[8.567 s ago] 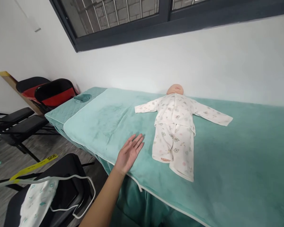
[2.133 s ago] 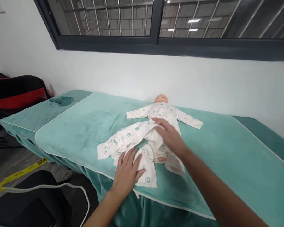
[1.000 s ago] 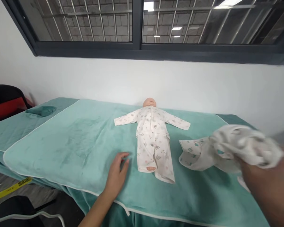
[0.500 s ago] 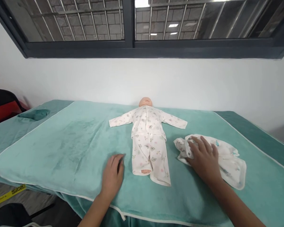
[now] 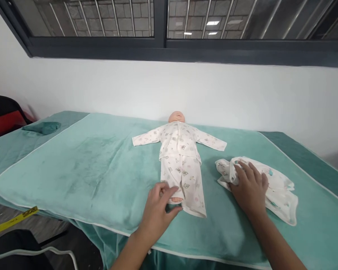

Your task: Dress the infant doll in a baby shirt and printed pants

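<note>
Teal bed (image 5: pixel 87 168), mid-frame: pyjama-clad baby doll (image 5: pixel 180 146), nothing removed; left hand (image 5: pixel 157 213) pinches trouser cuff (image 5: pixel 177 191), right hand (image 5: pixel 249 187) spread on crumpled white garment (image 5: pixel 280 191).

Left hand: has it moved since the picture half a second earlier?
Yes. The left hand moved right, off bare towel, to the trouser cuff of the doll.

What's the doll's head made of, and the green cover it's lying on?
Doll's head: looks like smooth plastic or vinyl, evenly peach. Green cover: seems plush, velvety fabric; brushed patches show darker and lighter.
</note>
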`<move>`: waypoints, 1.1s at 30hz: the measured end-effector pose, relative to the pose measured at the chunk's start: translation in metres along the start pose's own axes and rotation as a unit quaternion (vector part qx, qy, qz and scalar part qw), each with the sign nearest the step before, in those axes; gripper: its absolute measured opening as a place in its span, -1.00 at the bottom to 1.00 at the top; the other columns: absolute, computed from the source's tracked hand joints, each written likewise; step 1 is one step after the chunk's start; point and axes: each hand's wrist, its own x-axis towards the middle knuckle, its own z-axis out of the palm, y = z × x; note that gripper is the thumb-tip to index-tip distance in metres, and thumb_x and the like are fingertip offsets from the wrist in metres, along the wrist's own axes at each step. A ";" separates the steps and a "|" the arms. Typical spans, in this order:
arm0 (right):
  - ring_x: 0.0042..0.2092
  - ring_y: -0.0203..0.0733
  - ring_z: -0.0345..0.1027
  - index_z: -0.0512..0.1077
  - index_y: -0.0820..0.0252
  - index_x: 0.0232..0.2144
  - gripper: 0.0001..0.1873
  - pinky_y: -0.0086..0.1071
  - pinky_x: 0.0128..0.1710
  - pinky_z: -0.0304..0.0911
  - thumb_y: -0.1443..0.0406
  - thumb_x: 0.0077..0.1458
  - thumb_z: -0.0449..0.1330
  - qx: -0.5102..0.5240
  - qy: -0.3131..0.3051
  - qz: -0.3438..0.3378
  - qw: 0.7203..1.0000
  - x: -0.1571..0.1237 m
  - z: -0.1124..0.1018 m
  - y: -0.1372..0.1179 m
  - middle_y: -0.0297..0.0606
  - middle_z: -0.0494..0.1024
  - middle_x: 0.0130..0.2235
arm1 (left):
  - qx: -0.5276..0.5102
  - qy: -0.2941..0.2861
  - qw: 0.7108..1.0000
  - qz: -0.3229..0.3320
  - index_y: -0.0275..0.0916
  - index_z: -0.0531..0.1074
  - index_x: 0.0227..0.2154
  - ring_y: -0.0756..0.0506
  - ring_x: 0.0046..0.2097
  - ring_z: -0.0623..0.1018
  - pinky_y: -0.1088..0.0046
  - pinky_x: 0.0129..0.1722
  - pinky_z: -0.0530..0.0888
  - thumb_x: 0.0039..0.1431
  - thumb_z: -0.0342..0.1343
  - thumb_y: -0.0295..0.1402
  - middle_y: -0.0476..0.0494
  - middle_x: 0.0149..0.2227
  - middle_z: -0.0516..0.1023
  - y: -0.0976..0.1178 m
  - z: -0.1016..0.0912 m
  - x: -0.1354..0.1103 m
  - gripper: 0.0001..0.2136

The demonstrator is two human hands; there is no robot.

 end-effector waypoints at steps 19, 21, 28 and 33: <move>0.26 0.15 0.10 0.27 0.12 0.11 -0.47 0.08 0.26 -0.19 0.20 0.06 0.16 0.015 0.013 -0.004 1.000 -0.001 0.007 0.006 -0.08 0.39 0.17 | -0.011 0.136 0.986 0.099 -0.17 0.43 -0.09 -0.01 -0.27 0.42 0.49 -0.31 0.42 0.19 0.02 -0.65 -0.07 -0.29 0.35 -0.005 -0.002 -0.016 -0.69; 0.26 0.14 0.11 0.27 0.12 0.10 -0.47 0.08 0.27 -0.19 0.20 0.06 0.16 0.013 0.012 -0.002 1.000 -0.001 0.007 0.006 -0.09 0.39 0.17 | 0.032 0.143 0.983 0.112 -0.18 0.42 -0.07 -0.04 -0.23 0.42 0.42 -0.22 0.43 0.19 0.02 -0.66 -0.08 -0.28 0.37 -0.005 0.000 -0.019 -0.67; 0.26 0.14 0.11 0.27 0.13 0.10 -0.46 0.08 0.27 -0.19 0.21 0.05 0.17 0.012 0.013 0.001 1.000 -0.001 0.005 0.005 -0.09 0.38 0.19 | 0.076 0.132 0.981 0.116 -0.22 0.40 -0.04 -0.04 -0.22 0.40 0.39 -0.20 0.41 0.18 0.01 -0.68 -0.11 -0.25 0.37 -0.006 0.003 -0.022 -0.65; 0.27 0.13 0.10 0.26 0.12 0.11 -0.45 0.07 0.28 -0.19 0.24 0.04 0.16 0.018 0.012 0.000 1.000 -0.003 0.004 0.004 -0.11 0.37 0.20 | 0.110 0.105 0.980 0.125 -0.19 0.42 -0.01 -0.05 -0.26 0.39 0.41 -0.26 0.41 0.18 -0.02 -0.65 -0.11 -0.29 0.33 -0.001 0.006 -0.017 -0.63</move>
